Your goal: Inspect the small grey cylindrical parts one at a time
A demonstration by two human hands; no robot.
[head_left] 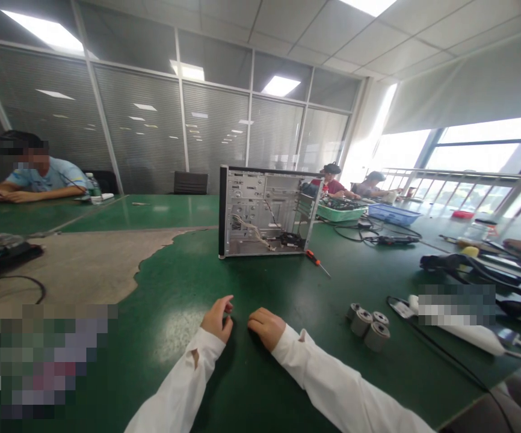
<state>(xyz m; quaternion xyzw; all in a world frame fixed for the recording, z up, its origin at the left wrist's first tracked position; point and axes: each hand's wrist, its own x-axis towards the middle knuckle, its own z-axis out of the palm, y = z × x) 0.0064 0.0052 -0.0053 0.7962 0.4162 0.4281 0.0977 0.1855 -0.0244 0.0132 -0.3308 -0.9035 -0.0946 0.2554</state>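
My left hand (pixel 218 319) rests on its side on the green table (pixel 170 319), fingers curved and apart, with nothing in it. To its right, my right hand (pixel 266 326) lies palm down on the table, fingers bent under and partly hidden. A gap separates the two hands. Beyond them stands an open computer case (pixel 267 210), upright, its side facing me, with loose cables inside. A screwdriver (pixel 317 262) with an orange and black handle lies by the case's lower right corner. Neither hand touches the case or the screwdriver.
Several grey cylinders (pixel 369 325) stand right of my right hand. Farther right are a white power strip (pixel 468 331), cables and tools. Green (pixel 342 213) and blue baskets (pixel 393 214) sit behind. A person (pixel 48 174) sits at far left, others at back right. Brown torn covering (pixel 93 264) lies left.
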